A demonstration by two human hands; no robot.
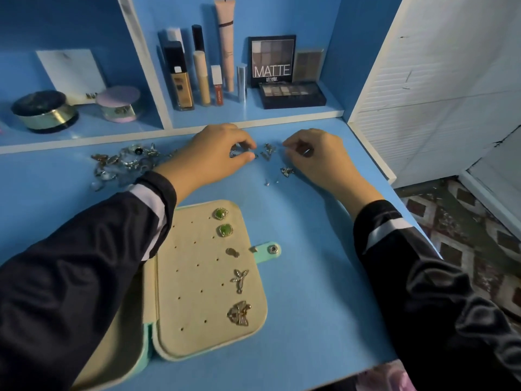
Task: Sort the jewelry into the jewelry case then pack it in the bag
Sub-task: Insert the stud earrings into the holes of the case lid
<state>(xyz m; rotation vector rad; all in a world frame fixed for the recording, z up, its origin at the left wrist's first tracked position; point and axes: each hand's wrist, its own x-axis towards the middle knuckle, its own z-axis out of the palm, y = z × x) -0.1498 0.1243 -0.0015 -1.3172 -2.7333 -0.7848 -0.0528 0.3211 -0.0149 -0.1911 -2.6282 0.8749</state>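
Blue counter (310,277) below cosmetics shelf (296,114): open case (191,320) at near edge, jewelry (127,162) scattered rearward, left hand (217,156) grip pinching a piece (234,152), right hand (318,156) grip narrow, contents indeterminable.

Both arms reach fwd, dark sleeves (84,263) down to the wrists. L hand (220,155) is palm-down with fingers curled, thumb & index pinching a small metal piece (234,153). R hand (318,158) is near it, not touching. Knuckles up, fingers curled under, tips maybe nipping sth thin, too small to tell.
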